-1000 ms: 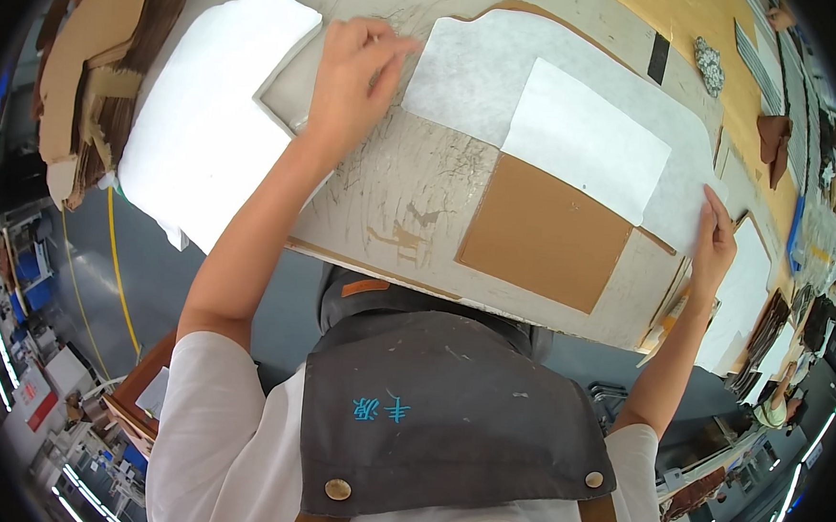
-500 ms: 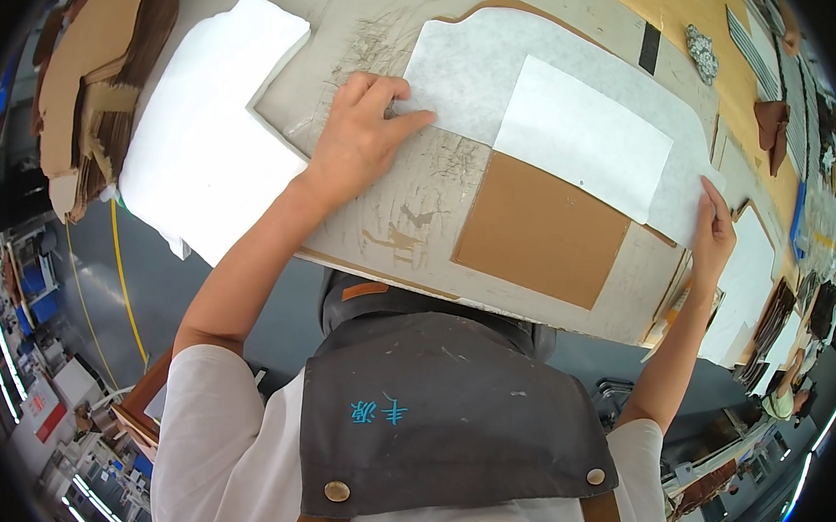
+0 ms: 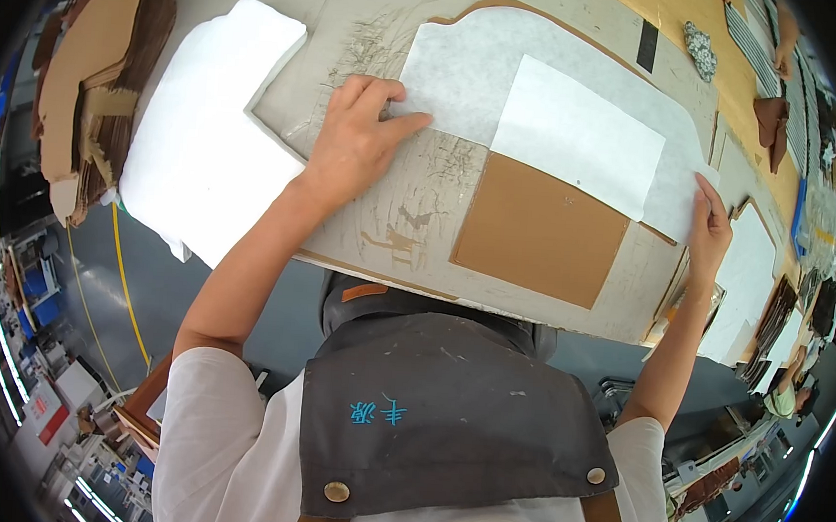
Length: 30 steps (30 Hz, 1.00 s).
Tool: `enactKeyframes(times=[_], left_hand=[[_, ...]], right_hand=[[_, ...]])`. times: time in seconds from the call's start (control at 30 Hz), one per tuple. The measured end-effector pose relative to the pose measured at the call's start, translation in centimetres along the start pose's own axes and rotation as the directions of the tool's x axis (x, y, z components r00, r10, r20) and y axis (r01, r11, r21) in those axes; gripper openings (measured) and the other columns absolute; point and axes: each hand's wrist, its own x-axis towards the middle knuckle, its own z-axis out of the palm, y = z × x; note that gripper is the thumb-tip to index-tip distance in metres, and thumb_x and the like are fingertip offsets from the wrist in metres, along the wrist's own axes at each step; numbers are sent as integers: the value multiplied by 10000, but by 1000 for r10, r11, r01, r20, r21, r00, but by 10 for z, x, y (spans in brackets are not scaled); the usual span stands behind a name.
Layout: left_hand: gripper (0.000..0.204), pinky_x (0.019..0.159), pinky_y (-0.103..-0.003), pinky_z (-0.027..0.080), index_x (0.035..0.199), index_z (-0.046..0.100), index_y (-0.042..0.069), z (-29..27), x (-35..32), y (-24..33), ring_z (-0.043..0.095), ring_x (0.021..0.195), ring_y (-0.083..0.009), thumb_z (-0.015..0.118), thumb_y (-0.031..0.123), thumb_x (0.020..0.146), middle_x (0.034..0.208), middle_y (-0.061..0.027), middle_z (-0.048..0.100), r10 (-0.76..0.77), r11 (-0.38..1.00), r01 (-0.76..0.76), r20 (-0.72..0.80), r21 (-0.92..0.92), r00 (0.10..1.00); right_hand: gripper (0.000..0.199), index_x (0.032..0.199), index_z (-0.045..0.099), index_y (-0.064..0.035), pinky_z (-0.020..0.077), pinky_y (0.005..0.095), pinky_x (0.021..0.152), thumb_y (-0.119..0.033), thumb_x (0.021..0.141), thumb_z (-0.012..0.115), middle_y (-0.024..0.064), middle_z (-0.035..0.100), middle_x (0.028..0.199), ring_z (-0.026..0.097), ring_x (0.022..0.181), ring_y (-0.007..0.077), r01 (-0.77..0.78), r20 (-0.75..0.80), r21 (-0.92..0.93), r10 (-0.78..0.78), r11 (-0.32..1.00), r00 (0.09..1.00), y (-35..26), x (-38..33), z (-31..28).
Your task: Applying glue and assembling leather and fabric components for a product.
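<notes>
A thin white backing sheet (image 3: pixel 458 72) with a curved top edge lies over a brown leather-like panel (image 3: pixel 522 5) of similar outline, which shows along the far edge. My left hand (image 3: pixel 357 128) holds the sheet's lower left corner between thumb and fingers. At the sheet's right end, my right hand (image 3: pixel 710 226) grips the lower corner, thumb partly hidden. A smaller white rectangle (image 3: pixel 579 127) rests on the middle of the sheet. Nearer to me, its lower edge meets a brown square part (image 3: pixel 542 230) on the worktable.
To the left stands a thick stack of white sheets (image 3: pixel 206 133), with a pile of brown cut pieces (image 3: pixel 88 97) beyond it. The worktable (image 3: pixel 392 212) has a scuffed grey top. A crumpled grey lump (image 3: pixel 700 50) and another person's arm (image 3: pixel 786 39) are at the far right.
The white sheet, with the rectangle on it, has shifted slightly left over the brown panel. Both my hands moved a little left with it, still holding its ends.
</notes>
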Motion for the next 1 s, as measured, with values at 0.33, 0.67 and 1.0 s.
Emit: enactKeyframes(times=[0.33,0.67,1.0], left_hand=[[435,840,-317,438,972,705,87,-11,6,3,498,969,-261,509,-185,695,1037,-86,559,-281,929,242,-110,-279,953],[445,784,-316,440,964,688,71,-8,-2,-10,512,959,-246,478,-202,681,989,-87,557,-164,980,153,-84,-126,983],[468,739,-340,448,997,669,55,-1,32,39,507,963,-271,484,-192,646,1028,-94,584,-34,981,18,-77,-193,996]], right_hand=[[249,1153,689,-113,283,157,541,-207,946,587,-91,602,819,313,596,12,93,-59,-28,-94,995,994,4,-1,4],[245,1162,675,-90,382,159,652,-162,949,576,-35,661,967,464,723,23,110,-45,17,-109,994,993,-3,0,2],[242,1150,670,-78,333,172,569,-134,924,605,-75,567,780,354,633,35,-74,82,154,62,985,995,-9,-5,-3]])
